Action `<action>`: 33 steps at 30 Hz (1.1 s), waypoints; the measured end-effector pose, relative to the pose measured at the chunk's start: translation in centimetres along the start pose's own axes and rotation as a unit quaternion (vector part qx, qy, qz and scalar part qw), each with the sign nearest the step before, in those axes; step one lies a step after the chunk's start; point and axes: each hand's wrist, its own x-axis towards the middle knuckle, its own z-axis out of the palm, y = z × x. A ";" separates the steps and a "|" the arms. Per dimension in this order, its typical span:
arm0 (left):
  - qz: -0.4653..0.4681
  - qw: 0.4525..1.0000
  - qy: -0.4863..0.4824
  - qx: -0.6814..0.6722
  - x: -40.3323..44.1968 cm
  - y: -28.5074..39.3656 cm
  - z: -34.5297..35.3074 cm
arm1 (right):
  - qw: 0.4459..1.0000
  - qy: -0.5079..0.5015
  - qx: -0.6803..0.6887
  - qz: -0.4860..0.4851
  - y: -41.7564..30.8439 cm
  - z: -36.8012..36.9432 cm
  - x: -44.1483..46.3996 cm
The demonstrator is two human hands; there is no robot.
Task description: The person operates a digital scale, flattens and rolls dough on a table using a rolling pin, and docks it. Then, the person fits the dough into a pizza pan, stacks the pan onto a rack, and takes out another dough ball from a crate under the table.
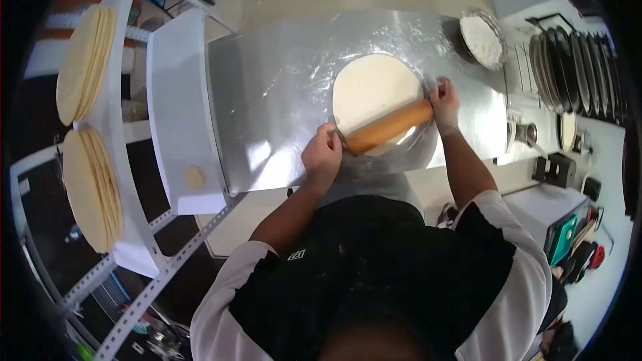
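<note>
A round, flat sheet of dough (pixel 374 87) lies on the floured steel table (pixel 267 93). Across its lower part rests a wooden rolling pin (pixel 389 128), tilted up toward the right. My left hand (pixel 323 156) is closed round the pin's left handle, just off the dough's lower left edge. At the pin's right end my right hand (pixel 445 102) grips the other handle, beside the dough's right edge. The handles are mostly hidden by my fingers.
A bowl of flour (pixel 481 41) stands at the table's far right corner. Dark round pans (pixel 575 70) are racked beyond it. Stacked dough rounds (pixel 90 190) sit on the left shelf, and a small dough piece (pixel 194 178) lies on a white surface (pixel 180 107).
</note>
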 end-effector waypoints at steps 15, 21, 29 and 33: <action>-0.329 0.942 0.070 -0.005 -9.9 10.7 8.3 | 0.920 -0.217 0.069 -0.320 2.6 1.7 10.8; -0.299 0.937 0.159 0.093 -0.2 4.3 4.0 | 0.929 -0.207 0.049 -0.302 -5.0 10.2 15.0; -0.330 0.928 0.145 0.097 -2.9 5.9 4.7 | 0.937 -0.270 0.068 -0.210 -5.5 6.5 13.7; -0.243 0.960 0.104 0.091 -8.9 8.2 6.7 | 0.922 -0.231 0.068 -0.304 2.3 0.5 9.2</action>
